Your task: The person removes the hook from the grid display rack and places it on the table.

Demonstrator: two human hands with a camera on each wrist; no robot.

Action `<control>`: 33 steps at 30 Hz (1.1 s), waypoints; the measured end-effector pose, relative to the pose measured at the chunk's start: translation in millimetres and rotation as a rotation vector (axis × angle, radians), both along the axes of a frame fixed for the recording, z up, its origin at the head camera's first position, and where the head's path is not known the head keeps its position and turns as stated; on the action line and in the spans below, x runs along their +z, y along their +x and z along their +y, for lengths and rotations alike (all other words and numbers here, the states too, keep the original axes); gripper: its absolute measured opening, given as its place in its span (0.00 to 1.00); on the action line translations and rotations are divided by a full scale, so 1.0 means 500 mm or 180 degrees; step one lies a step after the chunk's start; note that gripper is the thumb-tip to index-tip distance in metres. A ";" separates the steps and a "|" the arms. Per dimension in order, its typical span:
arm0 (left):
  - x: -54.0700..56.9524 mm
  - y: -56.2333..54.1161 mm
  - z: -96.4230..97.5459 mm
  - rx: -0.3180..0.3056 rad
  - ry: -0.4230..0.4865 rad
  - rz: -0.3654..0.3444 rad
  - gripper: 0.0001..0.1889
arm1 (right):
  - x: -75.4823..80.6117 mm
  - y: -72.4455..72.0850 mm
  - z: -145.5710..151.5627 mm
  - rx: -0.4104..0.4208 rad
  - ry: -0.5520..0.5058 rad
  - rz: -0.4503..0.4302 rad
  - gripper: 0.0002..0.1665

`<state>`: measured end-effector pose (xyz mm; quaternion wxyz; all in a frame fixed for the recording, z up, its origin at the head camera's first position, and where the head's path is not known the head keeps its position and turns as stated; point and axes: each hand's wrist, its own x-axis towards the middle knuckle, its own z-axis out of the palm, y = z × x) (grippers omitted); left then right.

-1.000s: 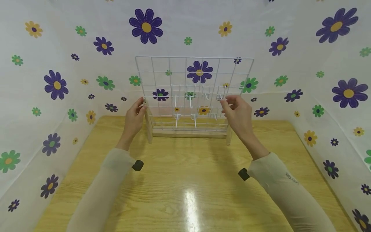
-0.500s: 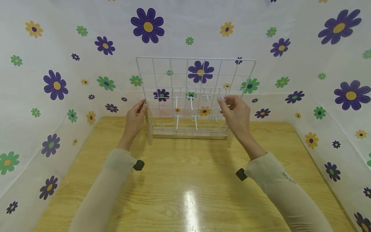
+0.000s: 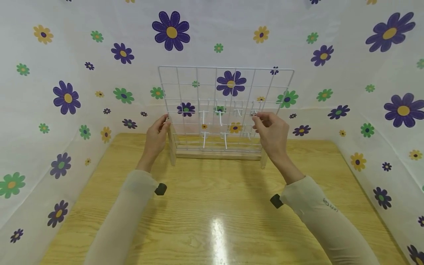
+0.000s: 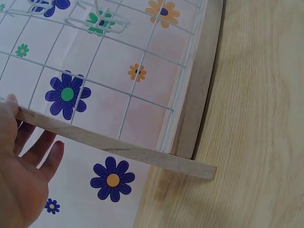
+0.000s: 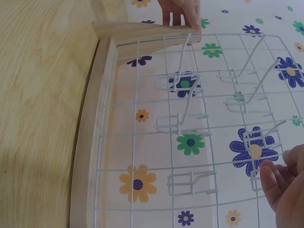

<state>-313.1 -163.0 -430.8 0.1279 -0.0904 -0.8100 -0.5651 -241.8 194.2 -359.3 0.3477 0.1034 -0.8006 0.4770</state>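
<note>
A white wire grid (image 3: 226, 68) stands upright in a wooden frame with a base bar (image 3: 218, 156) on the table. Several white wire hooks (image 3: 220, 118) hang on it in two rows. My left hand (image 3: 156, 135) grips the left wooden side piece (image 4: 95, 137), thumb on the near side and fingers behind. At the right end of the upper row, my right hand (image 3: 273, 130) pinches a white hook (image 5: 256, 181) between thumb and fingers, hiding most of it. Its neighbour, another hook (image 5: 259, 137), sits on the grid just beyond these fingertips.
The wood-grain table (image 3: 185, 206) extends in front of the rack. White cloth walls (image 3: 126, 22) with printed flowers enclose the back and both sides, the back one close behind the grid. A black wrist camera (image 3: 161, 189) shows at the left cuff, another (image 3: 276, 201) at the right.
Both hands keep their places on the rack, with the right fingers making only slight movements at the hook. The whole head view has shifted a little.
</note>
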 end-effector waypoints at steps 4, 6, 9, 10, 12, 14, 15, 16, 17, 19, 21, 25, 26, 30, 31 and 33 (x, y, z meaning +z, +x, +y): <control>-0.002 -0.001 0.000 -0.0025 -0.0009 0.0024 0.27 | -0.002 -0.003 0.000 -0.0001 0.0001 0.0050 0.07; -0.001 -0.001 -0.001 -0.0037 -0.0011 0.0023 0.27 | -0.001 -0.004 0.000 -0.0002 0.0016 0.0087 0.07; 0.000 -0.001 -0.003 -0.0062 0.0006 0.0003 0.27 | -0.003 -0.007 -0.001 -0.0028 0.0064 0.0161 0.07; 0.001 0.000 -0.003 -0.0072 0.0014 -0.0015 0.27 | -0.004 -0.008 -0.001 -0.0037 0.0081 0.0183 0.07; 0.001 0.000 -0.003 -0.0086 0.0018 -0.0037 0.28 | -0.008 -0.010 0.000 -0.0047 0.0111 0.0238 0.06; 0.002 0.000 -0.003 -0.0087 0.0007 -0.0051 0.27 | -0.010 -0.011 0.000 -0.0066 0.0143 0.0287 0.06; 0.002 0.001 -0.003 -0.0086 0.0002 -0.0057 0.27 | -0.011 -0.012 0.000 -0.0072 0.0159 0.0311 0.06; 0.002 0.000 -0.003 -0.0085 -0.0010 -0.0056 0.27 | -0.012 -0.012 0.000 -0.0075 0.0169 0.0329 0.06; 0.001 0.000 -0.003 -0.0082 -0.0024 -0.0052 0.28 | -0.012 -0.012 -0.001 -0.0074 0.0181 0.0353 0.06; 0.001 -0.001 -0.004 -0.0083 -0.0039 -0.0048 0.27 | -0.011 -0.011 -0.003 -0.0089 0.0184 0.0376 0.06; 0.001 -0.001 -0.005 -0.0082 -0.0048 -0.0044 0.27 | -0.011 -0.011 -0.004 -0.0090 0.0182 0.0395 0.06; 0.002 -0.002 -0.006 -0.0093 -0.0031 -0.0050 0.27 | -0.012 -0.013 -0.007 -0.0090 0.0152 0.0417 0.06; 0.002 -0.002 -0.007 -0.0098 -0.0025 -0.0053 0.27 | -0.012 -0.014 -0.007 -0.0088 0.0153 0.0428 0.06; 0.004 -0.003 -0.008 -0.0110 -0.0005 -0.0068 0.27 | -0.010 -0.017 -0.006 -0.0097 0.0119 0.0491 0.05; 0.004 -0.004 -0.008 -0.0113 -0.0002 -0.0071 0.28 | -0.010 -0.017 -0.006 -0.0093 0.0103 0.0511 0.05; 0.005 -0.004 -0.009 -0.0115 -0.0002 -0.0076 0.28 | -0.009 -0.019 -0.006 -0.0093 0.0092 0.0538 0.05</control>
